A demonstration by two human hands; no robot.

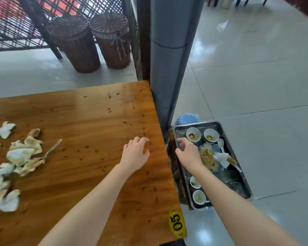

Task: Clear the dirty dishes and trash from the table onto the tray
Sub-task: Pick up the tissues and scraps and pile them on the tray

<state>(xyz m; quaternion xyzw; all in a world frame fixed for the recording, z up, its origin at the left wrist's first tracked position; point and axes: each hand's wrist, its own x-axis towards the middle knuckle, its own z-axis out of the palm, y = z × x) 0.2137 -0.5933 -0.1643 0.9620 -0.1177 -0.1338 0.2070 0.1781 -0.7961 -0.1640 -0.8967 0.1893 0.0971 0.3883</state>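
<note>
Now, right hand [188,153] over tray [180,131], napkins [20,155] scattered.

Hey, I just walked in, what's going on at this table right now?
A person is clearing a wooden table onto a metal tray that sits low beside it. The tray already holds several small dirty bowls, a plate of scraps and a white spoon. The right hand is open over the tray, holding nothing. The left hand is open near the table's right edge. Crumpled napkins and a metal spoon lie on the table's left side, not yet cleared.
</note>
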